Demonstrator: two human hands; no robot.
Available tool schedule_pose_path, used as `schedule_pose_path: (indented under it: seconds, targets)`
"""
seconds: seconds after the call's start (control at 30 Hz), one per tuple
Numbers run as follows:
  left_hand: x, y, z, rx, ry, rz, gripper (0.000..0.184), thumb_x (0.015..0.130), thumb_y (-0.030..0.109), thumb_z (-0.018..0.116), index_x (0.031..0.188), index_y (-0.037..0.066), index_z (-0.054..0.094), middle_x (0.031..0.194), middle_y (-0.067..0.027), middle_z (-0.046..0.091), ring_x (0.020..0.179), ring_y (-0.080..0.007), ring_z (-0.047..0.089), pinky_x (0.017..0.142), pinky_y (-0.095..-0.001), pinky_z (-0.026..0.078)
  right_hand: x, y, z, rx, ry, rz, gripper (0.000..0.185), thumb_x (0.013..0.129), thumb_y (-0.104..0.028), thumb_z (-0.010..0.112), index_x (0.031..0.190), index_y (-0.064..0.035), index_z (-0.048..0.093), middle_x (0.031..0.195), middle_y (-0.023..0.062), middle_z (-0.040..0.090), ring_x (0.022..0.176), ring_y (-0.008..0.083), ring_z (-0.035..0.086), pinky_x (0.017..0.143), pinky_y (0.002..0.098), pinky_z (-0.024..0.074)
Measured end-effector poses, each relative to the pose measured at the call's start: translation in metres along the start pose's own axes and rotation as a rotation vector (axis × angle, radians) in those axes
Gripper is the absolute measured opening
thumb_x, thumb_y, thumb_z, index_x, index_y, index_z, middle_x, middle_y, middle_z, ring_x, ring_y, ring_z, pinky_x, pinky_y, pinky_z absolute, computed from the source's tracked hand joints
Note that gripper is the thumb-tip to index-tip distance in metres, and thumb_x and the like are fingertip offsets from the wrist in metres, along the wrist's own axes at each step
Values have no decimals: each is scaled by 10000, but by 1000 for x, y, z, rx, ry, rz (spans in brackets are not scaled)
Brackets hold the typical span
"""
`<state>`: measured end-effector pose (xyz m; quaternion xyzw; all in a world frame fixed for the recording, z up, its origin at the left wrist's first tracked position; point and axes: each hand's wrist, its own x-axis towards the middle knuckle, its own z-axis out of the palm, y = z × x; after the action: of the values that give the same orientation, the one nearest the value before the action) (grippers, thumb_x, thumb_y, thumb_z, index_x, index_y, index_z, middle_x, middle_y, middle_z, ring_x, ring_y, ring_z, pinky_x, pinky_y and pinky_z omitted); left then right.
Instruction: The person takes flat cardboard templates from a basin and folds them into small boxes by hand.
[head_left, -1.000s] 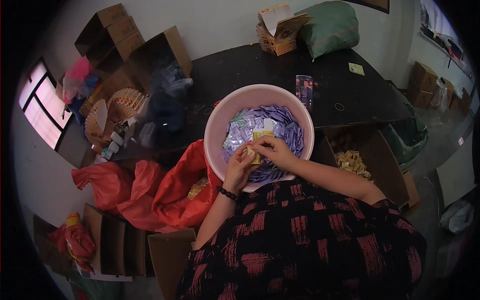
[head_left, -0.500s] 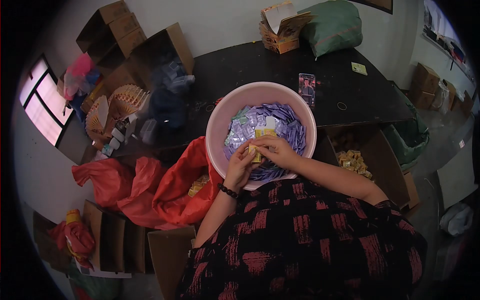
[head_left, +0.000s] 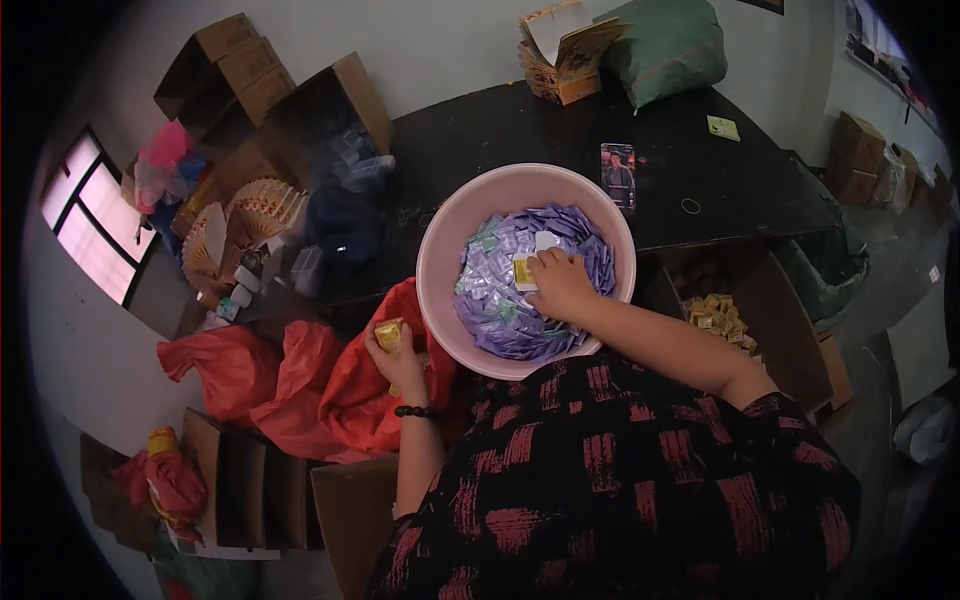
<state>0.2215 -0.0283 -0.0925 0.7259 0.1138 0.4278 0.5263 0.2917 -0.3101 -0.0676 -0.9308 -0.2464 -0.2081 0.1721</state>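
Observation:
My left hand is over the open red bag, with its fingers round a small yellow packet. A dark beaded bracelet circles that wrist. My right hand reaches into the pink basin, its fingers on a yellow and white piece that lies on the heap. Many small purple sachets fill the basin, with a few green ones among them. Just behind the fingers a white piece shows on top of the sachets.
The basin stands at the near edge of a black table. Behind it lies a phone. A cardboard box with yellow packets is at the right. More boxes and paper fans are at the left.
My hands were together over the basin round a yellow packet. My left hand has moved left to the red bag with a packet, and my right hand has moved onto the yellow and white piece.

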Motion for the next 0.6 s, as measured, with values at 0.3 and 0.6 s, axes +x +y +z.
schedule_pose_path:
  seconds: [0.3, 0.6]
  targets:
    - [-12, 23, 51, -372, -565, -172, 415, 936, 149, 526, 1292, -21, 398, 1261, -135, 502, 1072, -235, 558, 895, -360, 475, 3, -7, -13, -104, 296, -244, 164, 752, -182, 601, 861, -65, 639, 891, 58, 625, 898, 232, 554, 853, 461, 345]
    - [-57, 44, 104, -832, -502, -652, 214, 957, 115, 466, 1138, 3, 483, 1006, -101, 609, 862, -163, 628, 686, -246, 532, -2, -13, -13, 728, 169, 123, 303, 833, -95, 603, 1109, 27, 583, 972, 206, 606, 851, 322, 612, 753, 355, 488]
